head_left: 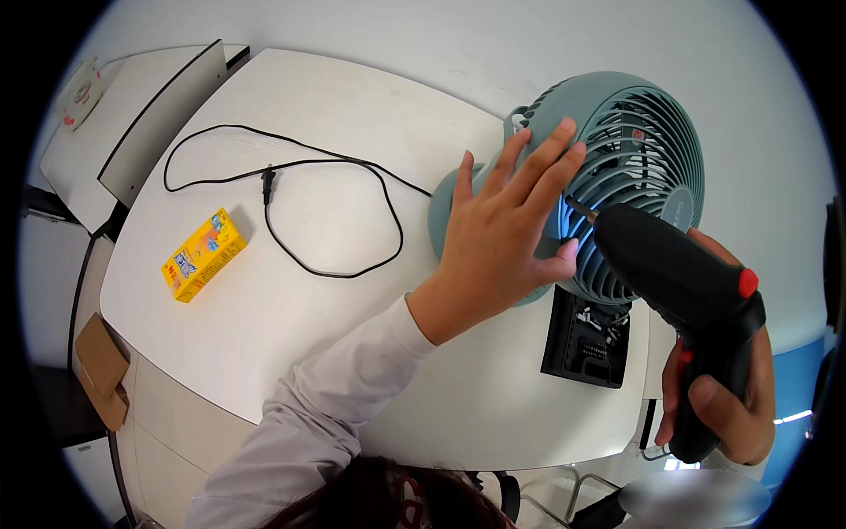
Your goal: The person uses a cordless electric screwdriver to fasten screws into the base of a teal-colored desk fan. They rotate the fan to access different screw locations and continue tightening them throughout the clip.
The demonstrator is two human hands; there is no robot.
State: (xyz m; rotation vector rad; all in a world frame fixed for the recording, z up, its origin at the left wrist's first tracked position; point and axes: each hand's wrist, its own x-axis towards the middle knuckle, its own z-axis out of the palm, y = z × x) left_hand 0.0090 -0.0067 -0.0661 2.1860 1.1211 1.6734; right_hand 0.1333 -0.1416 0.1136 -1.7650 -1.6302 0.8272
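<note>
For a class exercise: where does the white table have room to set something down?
Bare: between the black cord and the white table's far edge; between yellow carton and left sleeve. Crowded: right end, with the fan, left hand, screwdriver and black tray.

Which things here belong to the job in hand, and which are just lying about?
Job in hand:
Fan, under the left hand
Screwdriver, in the right hand, tip at the fan
Cord, apparently the fan's
Tray, probably, beside the fan

Lying about:
Yellow carton
Cardboard
</note>
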